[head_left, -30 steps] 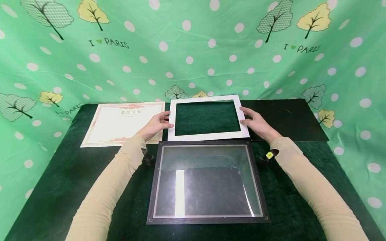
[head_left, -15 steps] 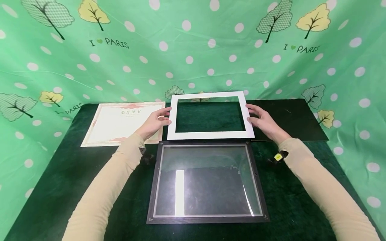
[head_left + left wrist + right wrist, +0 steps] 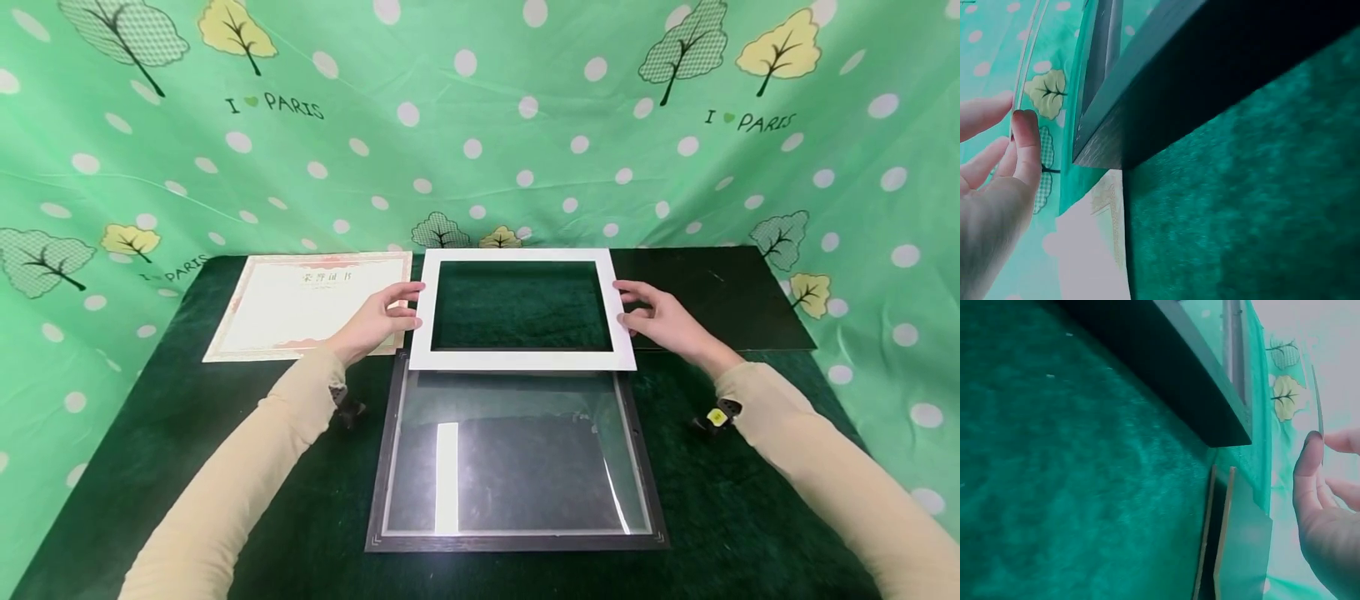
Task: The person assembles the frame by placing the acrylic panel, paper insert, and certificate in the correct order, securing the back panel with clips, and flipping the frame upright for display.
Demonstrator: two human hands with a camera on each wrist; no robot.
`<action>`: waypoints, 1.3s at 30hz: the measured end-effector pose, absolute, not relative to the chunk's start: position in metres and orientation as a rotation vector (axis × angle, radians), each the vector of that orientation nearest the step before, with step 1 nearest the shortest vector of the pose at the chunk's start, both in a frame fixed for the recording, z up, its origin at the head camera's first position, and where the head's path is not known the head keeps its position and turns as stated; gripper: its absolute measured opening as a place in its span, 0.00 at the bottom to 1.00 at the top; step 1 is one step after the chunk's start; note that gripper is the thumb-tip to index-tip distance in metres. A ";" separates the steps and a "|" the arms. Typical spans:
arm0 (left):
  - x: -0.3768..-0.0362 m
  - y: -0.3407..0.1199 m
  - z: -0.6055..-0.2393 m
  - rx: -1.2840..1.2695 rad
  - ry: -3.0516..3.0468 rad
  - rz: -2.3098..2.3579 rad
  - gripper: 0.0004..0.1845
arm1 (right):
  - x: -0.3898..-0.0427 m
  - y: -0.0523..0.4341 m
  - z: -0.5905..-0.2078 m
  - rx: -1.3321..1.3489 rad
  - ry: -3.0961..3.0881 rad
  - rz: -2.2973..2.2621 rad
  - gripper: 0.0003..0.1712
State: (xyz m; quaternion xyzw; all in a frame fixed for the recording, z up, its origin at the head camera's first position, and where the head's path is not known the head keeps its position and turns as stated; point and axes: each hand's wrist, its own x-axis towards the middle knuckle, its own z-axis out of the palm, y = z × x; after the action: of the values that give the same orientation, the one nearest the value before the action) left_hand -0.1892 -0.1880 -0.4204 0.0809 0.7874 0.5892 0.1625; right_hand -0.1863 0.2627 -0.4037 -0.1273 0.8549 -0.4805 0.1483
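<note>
A white picture mat [image 3: 525, 361] with a rectangular opening is held between my two hands. My left hand [image 3: 378, 321] pinches its left edge, and my right hand [image 3: 663, 321] pinches the right one. Both wrist views show the thin mat raised above the table, thumb on one face and fingers on the other. In front of it lies a dark picture frame [image 3: 517, 543] with a clear pane [image 3: 517, 467] reflecting a bright light. The mat's near border overlaps the frame's far edge in the head view.
At the back left lies a certificate [image 3: 315, 312] with a red patterned border, partly behind my left hand. Black boards [image 3: 712, 300] lie at the back right; the right wrist view shows two thin boards [image 3: 1244, 531]. A green dotted curtain [image 3: 480, 108] hangs behind the dark green tabletop [image 3: 300, 500].
Both hands first raised the mat, straightening it, then brought it nearer to me, so its near border now covers the frame's far edge. The frame, certificate and boards have stayed put.
</note>
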 end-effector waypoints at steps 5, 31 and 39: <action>-0.178 -0.188 -0.420 0.237 2.230 1.655 0.34 | -0.177 0.267 -0.405 -0.338 2.437 -1.368 0.33; -0.106 -0.194 -0.417 0.312 2.296 1.575 0.30 | -0.117 0.272 -0.413 -0.535 2.569 -1.317 0.26; -0.088 -0.194 -0.418 0.380 2.388 1.521 0.27 | -0.103 0.268 -0.413 -0.539 2.579 -1.247 0.27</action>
State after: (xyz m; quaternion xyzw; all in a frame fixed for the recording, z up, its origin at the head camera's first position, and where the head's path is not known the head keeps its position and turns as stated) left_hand -0.0876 -0.1944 -0.4180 0.1317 0.8275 0.5270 0.1421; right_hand -0.1034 0.2680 -0.4134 -0.1838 0.8790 -0.4251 0.1131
